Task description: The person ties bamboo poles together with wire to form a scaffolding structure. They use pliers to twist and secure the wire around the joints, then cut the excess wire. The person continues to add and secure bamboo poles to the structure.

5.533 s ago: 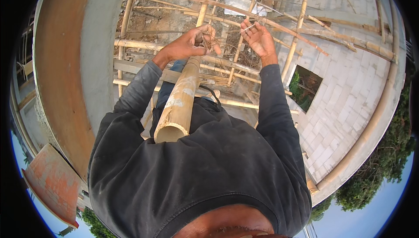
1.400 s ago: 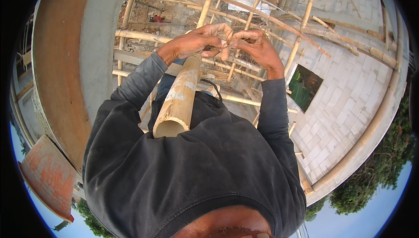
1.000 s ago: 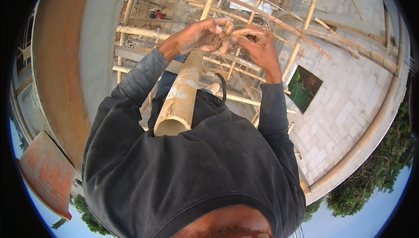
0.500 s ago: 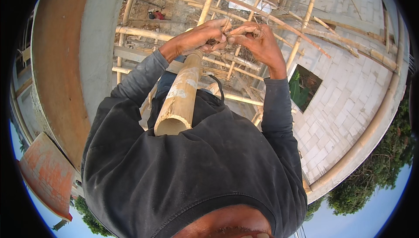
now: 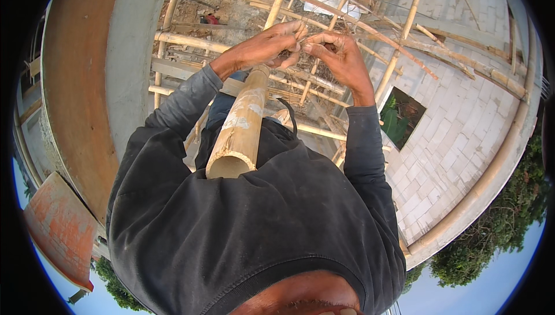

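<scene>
Above the upper end of a thick bamboo pole (image 5: 241, 121), my left hand (image 5: 269, 44) has its fingers curled closed. My right hand (image 5: 340, 55) meets it fingertip to fingertip, thumb and forefinger pinched together. Something thin, perhaps a strand, seems to be between the fingers, but it is too fine to make out. The pole stands close against my chest, its hollow cut end facing up. Both forearms are raised in dark sleeves.
Crossed bamboo poles (image 5: 196, 42) form scaffolding in front of and below me. On the left rises a wall edge with a brown board (image 5: 81, 84). To the right is a pale block wall (image 5: 451, 141) with a square opening (image 5: 403, 117). A white sheet (image 5: 330, 0) lies below.
The fingers of my right hand have shifted slightly, its thumb and forefinger now pinched more plainly. My left hand has stayed almost in place. The view has tilted very little.
</scene>
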`<action>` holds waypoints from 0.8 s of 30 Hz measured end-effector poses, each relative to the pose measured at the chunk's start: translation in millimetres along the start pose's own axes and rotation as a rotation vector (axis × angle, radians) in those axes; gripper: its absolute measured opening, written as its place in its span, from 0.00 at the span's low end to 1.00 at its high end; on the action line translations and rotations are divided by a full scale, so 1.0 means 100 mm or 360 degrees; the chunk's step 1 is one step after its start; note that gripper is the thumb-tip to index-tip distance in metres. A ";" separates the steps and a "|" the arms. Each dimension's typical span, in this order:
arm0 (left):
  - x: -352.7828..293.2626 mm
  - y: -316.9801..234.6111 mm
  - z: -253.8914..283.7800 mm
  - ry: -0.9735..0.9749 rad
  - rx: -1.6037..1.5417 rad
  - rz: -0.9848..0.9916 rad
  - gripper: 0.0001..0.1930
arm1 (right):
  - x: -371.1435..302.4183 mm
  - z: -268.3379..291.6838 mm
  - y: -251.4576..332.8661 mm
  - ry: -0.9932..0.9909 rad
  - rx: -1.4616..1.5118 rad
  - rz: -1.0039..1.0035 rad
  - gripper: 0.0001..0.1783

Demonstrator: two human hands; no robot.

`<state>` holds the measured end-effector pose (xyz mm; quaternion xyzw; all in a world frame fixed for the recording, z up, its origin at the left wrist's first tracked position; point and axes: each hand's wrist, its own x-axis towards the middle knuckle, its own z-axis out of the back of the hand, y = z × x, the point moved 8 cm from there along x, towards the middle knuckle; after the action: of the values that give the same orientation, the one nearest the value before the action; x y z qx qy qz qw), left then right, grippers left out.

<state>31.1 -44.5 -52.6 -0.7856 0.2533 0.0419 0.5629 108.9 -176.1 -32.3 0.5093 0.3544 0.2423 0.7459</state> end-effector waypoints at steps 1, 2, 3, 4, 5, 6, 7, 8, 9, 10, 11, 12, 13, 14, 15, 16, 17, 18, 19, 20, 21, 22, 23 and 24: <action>-0.01 -0.01 -0.02 -0.0025 -0.0011 0.0006 0.11 | 0.00 0.00 0.00 0.0010 -0.0028 0.0002 0.14; -0.02 -0.02 -0.02 -0.0049 -0.0022 0.0013 0.11 | 0.01 -0.01 -0.02 0.0050 -0.0061 -0.0015 0.15; -0.03 -0.03 -0.03 0.0001 -0.0101 0.0016 0.11 | 0.02 -0.01 -0.05 0.0087 -0.0095 -0.0031 0.16; -0.04 -0.03 -0.04 0.0051 -0.0180 0.0019 0.12 | 0.02 -0.01 -0.07 0.0124 -0.0128 -0.0048 0.16; -0.05 -0.04 -0.05 0.0101 -0.0259 0.0022 0.13 | 0.02 -0.01 -0.10 0.0150 -0.0095 -0.0055 0.17; -0.04 -0.02 -0.06 0.0122 -0.0240 0.0043 0.13 | 0.02 -0.02 -0.13 0.0178 -0.0063 -0.0063 0.17; -0.04 -0.01 -0.08 0.0143 -0.0221 0.0063 0.14 | 0.02 -0.02 -0.15 0.0207 -0.0031 -0.0071 0.18; -0.04 0.01 -0.09 0.0163 -0.0202 0.0084 0.15 | 0.03 -0.02 -0.17 0.0245 -0.0017 -0.0067 0.18; -0.04 0.00 -0.10 0.0166 -0.0186 0.0078 0.15 | 0.03 -0.02 -0.18 0.0282 -0.0001 -0.0062 0.18; -0.05 -0.02 -0.11 0.0169 -0.0169 0.0072 0.16 | 0.03 -0.03 -0.18 0.0319 0.0015 -0.0057 0.18; -0.06 -0.03 -0.13 0.0172 -0.0153 0.0066 0.16 | 0.02 -0.02 -0.17 0.0320 0.0061 -0.0070 0.18; -0.07 -0.03 -0.13 0.0173 -0.0163 0.0089 0.16 | 0.00 0.00 -0.08 0.0324 0.0106 -0.0081 0.18; -0.08 -0.03 -0.13 0.0175 -0.0174 0.0112 0.16 | -0.01 0.01 -0.02 0.0328 0.0151 -0.0093 0.18; -0.09 -0.02 -0.14 0.0176 -0.0184 0.0135 0.15 | -0.03 0.01 -0.04 0.0367 0.0229 -0.0152 0.18; -0.09 -0.02 -0.13 0.0100 -0.0172 0.0140 0.14 | -0.05 0.04 -0.06 0.0402 0.0306 -0.0210 0.18; -0.08 -0.02 -0.14 0.0025 -0.0160 0.0146 0.12 | -0.06 0.04 -0.09 0.0437 0.0384 -0.0268 0.18; -0.07 -0.02 -0.13 -0.0050 -0.0148 0.0151 0.10 | -0.04 0.04 -0.10 0.0388 0.0423 -0.0232 0.17; -0.05 0.00 -0.08 -0.0099 -0.0159 0.0142 0.12 | 0.01 0.03 -0.12 0.0337 0.0458 -0.0198 0.17; -0.01 0.05 -0.01 -0.0146 -0.0171 0.0132 0.13 | 0.04 0.01 -0.12 0.0285 0.0491 -0.0164 0.16; 0.02 0.07 0.04 -0.0193 -0.0184 0.0123 0.15 | 0.03 0.07 -0.18 0.0082 0.0289 -0.0252 0.16; 0.03 0.08 0.07 -0.0253 -0.0275 0.0126 0.13 | 0.00 0.10 -0.20 -0.0113 0.0092 -0.0334 0.17; 0.04 0.09 0.09 -0.0313 -0.0368 0.0129 0.11 | -0.03 0.15 -0.23 -0.0308 -0.0105 -0.0415 0.17; 0.04 0.10 0.11 -0.0372 -0.0460 0.0131 0.09 | -0.03 0.20 -0.24 -0.0479 -0.0059 -0.0320 0.19; 0.05 0.14 0.13 -0.0406 -0.0567 0.0136 0.09 | -0.07 0.22 -0.31 -0.0657 -0.0012 -0.0231 0.20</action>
<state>32.2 -37.6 -71.8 -0.8495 0.2017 0.2089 0.4404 122.1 -205.5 -54.4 0.5184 0.2292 0.0798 0.8200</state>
